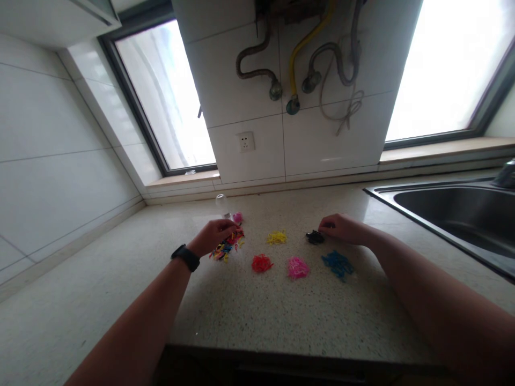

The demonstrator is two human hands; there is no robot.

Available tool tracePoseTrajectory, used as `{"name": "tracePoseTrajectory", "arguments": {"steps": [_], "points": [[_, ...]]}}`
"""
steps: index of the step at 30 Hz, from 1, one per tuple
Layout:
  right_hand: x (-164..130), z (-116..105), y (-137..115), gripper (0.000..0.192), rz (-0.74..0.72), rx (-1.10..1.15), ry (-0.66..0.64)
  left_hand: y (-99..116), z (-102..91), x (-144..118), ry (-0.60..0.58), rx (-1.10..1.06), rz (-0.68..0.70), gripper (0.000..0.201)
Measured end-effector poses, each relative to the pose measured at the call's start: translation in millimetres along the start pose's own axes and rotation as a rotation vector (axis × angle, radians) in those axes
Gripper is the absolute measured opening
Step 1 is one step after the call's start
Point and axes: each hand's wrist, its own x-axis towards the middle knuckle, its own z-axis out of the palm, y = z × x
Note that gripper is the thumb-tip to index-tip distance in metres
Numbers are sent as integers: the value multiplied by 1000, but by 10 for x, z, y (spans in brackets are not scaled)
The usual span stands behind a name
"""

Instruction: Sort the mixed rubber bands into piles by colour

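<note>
My left hand (pixel 217 236), with a dark band on its wrist, is at a mixed-colour pile of what look like small rubber bands (pixel 226 249). Its fingers are pinched together at the pile's upper edge; what they hold is too small to make out. My right hand (pixel 341 228) rests beside a black pile (pixel 314 237), its fingers curled together, their contents hidden. Sorted by colour, a yellow pile (pixel 277 237), a red pile (pixel 262 263), a pink pile (pixel 298 267) and a blue pile (pixel 338 264) lie between and below the hands.
Behind my left hand are a clear cup-like container (pixel 221 204) and a small pink object (pixel 237 217). A steel sink (pixel 386 192) is set into the speckled counter (pixel 281 316) at right. Pipes (pixel 295 59) and a socket (pixel 245 141) are on the tiled wall.
</note>
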Motion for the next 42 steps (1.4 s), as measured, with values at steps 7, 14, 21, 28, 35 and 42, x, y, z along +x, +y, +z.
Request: {"name": "tracePoseTrajectory", "arguments": {"steps": [7,14,21,28,35,42], "points": [[9,5,-3,32,18,-14,2,-588,-312,-89,369,294,-69,42],[11,27,7,34,52,37,5,-823,-356,-177,336,442,-125,36],[35,84,50,36,71,90,21,-862,-358,-142,328,485,-147,35],[79,131,-79,44,108,282,157,-872,-368,-136,333,485,-143,34],[160,116,-685,39,-71,351,186,-841,-354,-127,327,480,-129,33],[270,224,-1333,28,-215,285,22,-848,-361,-114,347,473,-125,32]]}}
